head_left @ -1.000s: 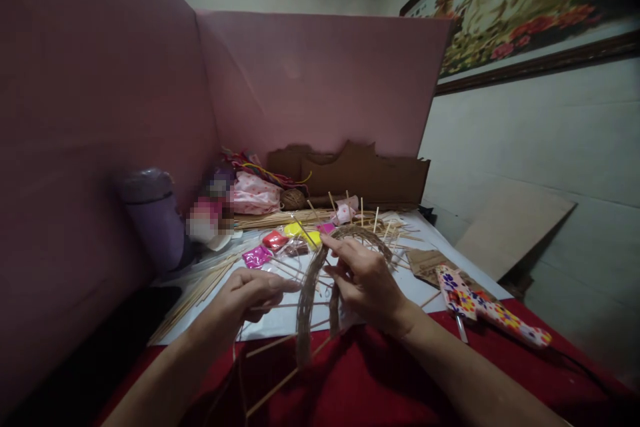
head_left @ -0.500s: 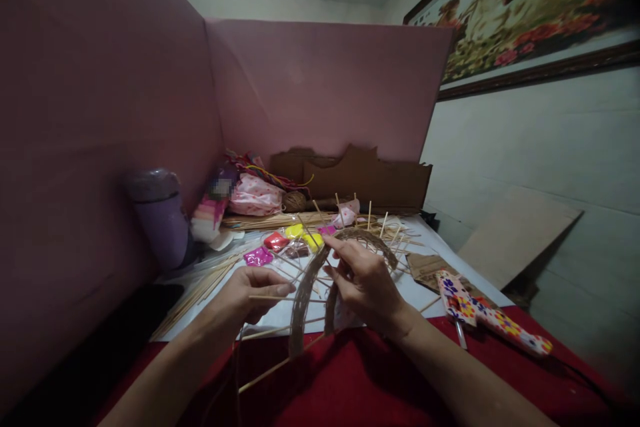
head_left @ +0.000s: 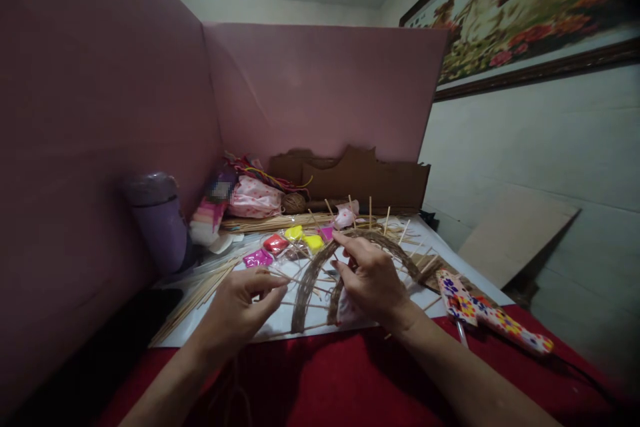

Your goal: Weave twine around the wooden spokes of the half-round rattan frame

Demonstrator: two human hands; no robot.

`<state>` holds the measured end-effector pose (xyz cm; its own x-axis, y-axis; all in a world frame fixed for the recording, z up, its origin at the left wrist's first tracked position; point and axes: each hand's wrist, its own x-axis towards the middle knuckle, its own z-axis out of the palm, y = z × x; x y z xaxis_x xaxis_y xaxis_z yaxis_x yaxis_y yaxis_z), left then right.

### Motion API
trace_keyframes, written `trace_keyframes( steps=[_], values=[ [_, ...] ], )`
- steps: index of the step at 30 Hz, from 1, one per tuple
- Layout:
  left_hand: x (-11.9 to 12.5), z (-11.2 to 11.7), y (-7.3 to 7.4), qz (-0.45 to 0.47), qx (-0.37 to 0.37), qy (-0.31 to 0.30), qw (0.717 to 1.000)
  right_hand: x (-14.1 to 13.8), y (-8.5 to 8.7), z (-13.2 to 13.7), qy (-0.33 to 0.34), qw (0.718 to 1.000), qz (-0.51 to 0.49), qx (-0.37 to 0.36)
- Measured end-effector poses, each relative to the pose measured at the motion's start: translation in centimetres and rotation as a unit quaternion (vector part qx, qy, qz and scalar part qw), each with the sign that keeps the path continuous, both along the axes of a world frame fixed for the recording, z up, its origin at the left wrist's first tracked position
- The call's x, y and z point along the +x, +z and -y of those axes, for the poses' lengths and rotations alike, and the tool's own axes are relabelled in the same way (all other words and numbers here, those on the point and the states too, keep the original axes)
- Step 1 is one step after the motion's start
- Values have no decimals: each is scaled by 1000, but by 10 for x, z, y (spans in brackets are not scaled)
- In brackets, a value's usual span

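A round frame of thin wooden sticks carries a woven band of brown twine (head_left: 311, 283), curved like an arch, with stick ends poking out around it. My right hand (head_left: 373, 277) grips the band near its top, thumb on the inner side and index finger along the outer edge. My left hand (head_left: 247, 303) is closed in a pinch just left of the band, among the stick ends. A loose strand of twine (head_left: 240, 390) hangs dimly below it; its end between the fingers is mostly hidden.
A flowered glue gun (head_left: 493, 320) lies at right beside cardboard. Behind the frame are red, yellow and magenta packets (head_left: 275, 243), bundled sticks (head_left: 200, 293), a twine ball (head_left: 294, 203) and a pink dotted bag (head_left: 256, 197). A purple bottle (head_left: 160, 223) stands at left.
The stick frame has turned and tilted, its near edge rising away from the red cloth. My left hand has shifted slightly left and down, while my right hand keeps its grip.
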<state>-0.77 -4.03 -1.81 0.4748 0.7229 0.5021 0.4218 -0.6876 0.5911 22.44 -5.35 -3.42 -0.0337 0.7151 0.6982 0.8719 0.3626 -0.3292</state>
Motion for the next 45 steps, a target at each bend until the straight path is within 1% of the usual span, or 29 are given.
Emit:
trace_keyframes(
  steps=[2, 4, 6, 8, 12, 14, 16, 20, 22, 26, 33, 38, 42, 44, 45],
  values=[
    [2, 1, -5, -37, 130, 46, 990, 0, -1, -1, -8, 1000, 4, 1],
    [3, 1, -11, -73, 220, 83, 969, 0, -1, -1, -16, 1000, 8, 3],
    [4, 0, -16, -107, 261, 113, 953, 1, -1, -2, -23, 1000, 11, 5],
    [4, -1, -18, -134, 280, 139, 940, 1, -1, -2, -30, 999, 13, 6],
    [7, 3, -17, -163, 361, 179, 901, 1, -1, -3, -44, 999, 18, 7],
    [9, 7, -16, -166, 404, 185, 880, 0, -2, -3, -48, 999, 20, 6],
    [12, 10, -16, -169, 426, 168, 873, 0, -1, -4, -51, 998, 21, 3],
    [13, 12, -19, -177, 427, 97, 881, 0, -1, -3, -55, 998, 20, -4],
    [13, 12, -20, -173, 424, 80, 885, 0, -1, -3, -56, 998, 20, -4],
    [12, 11, -20, -153, 410, 69, 897, 1, -2, -3, -55, 998, 15, 3],
    [5, 9, -15, -86, 350, 83, 929, 4, 4, -4, -54, 998, -15, 16],
    [3, 9, -13, -37, 339, 52, 939, 10, 8, -5, -66, 996, -30, 44],
    [1, 9, -12, -19, 333, 49, 942, 14, 13, -5, -53, 996, -41, 59],
    [0, 10, -9, 1, 312, 36, 949, 14, 15, -4, -44, 996, -44, 63],
    [-1, 11, -7, 13, 288, 23, 957, 14, 16, -4, -38, 996, -45, 63]
  ],
)
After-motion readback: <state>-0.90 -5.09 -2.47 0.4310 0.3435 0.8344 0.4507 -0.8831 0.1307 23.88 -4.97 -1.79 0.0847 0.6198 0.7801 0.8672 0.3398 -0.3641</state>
